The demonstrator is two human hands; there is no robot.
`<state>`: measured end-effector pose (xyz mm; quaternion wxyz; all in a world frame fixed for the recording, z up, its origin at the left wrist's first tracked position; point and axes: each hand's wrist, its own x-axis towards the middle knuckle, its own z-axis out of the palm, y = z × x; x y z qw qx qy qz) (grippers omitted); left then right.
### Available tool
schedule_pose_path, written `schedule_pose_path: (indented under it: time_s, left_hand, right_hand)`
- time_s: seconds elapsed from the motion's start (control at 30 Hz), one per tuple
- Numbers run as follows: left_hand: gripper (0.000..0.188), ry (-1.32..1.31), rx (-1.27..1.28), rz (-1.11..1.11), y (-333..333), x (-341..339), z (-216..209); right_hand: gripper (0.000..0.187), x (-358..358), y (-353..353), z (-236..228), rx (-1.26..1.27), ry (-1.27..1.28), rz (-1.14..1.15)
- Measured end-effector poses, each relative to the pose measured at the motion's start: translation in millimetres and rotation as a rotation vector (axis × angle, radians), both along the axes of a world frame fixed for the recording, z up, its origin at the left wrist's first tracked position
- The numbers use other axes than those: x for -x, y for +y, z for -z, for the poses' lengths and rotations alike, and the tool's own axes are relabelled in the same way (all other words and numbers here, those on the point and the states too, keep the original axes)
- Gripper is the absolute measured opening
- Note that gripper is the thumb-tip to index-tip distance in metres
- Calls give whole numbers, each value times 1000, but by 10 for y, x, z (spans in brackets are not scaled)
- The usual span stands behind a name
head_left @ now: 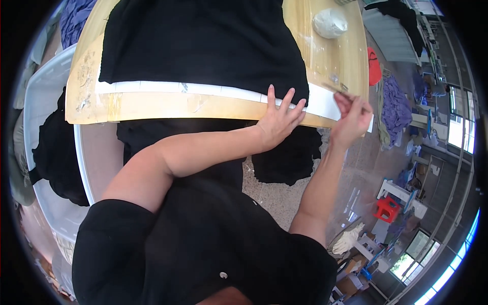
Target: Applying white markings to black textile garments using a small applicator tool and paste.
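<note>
A black piece of fabric [203, 40] lies flat on the wooden table, its near edge running along a white strip with marks [223, 91]. My left hand [278, 122] is open, fingers spread, with the fingertips on the fabric's near right corner. Just right of that corner, above the white strip, my right hand [352, 121] is closed in a pinch. A thin, slender object [331, 89] juts from its fingertips to the left; its kind is too small to make out.
On the table [152, 105] sits a white wrapped bundle [330, 23] at the far right. A white tub [51, 76] with black cloth [58, 152] stands at left. Black fabric [287, 157] hangs below the table edge. A red stool [387, 208] and purple cloth [395, 109] are to the right.
</note>
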<state>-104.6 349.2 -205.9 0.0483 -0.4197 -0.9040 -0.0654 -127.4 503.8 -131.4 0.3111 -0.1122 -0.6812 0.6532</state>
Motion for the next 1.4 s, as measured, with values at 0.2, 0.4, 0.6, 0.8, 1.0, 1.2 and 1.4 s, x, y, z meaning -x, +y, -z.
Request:
schedule_pose_path:
  time_s: [0.2,0.4,0.6,0.8,1.0,1.2,1.4]
  left_hand:
    - [64,25,-36,-3,5,-1,22]
    - [55,20,-64,3,22,0,41]
    - [48,-17,-92,-1,19,5,38]
    - [51,117,51,-55,28,-47,38]
    - [45,123,-296,-190,182,-35,213]
    - [40,242,-283,-223,281,-66,452]
    - [35,385,-247,-254,348,-61,561]
  right_hand:
    - [11,-320,-241,221,-137,-93,-107]
    - [6,-279,-277,314,-223,-171,-130]
    - [9,-299,-731,62,-243,-86,-181]
    - [8,-74,-959,254,-321,-184,-326]
    - [9,-78,-1347,4,-258,-34,-449]
    - [8,168,-1645,190,-388,-216,-570]
    - [10,176,-2059,-90,-308,3,-719]
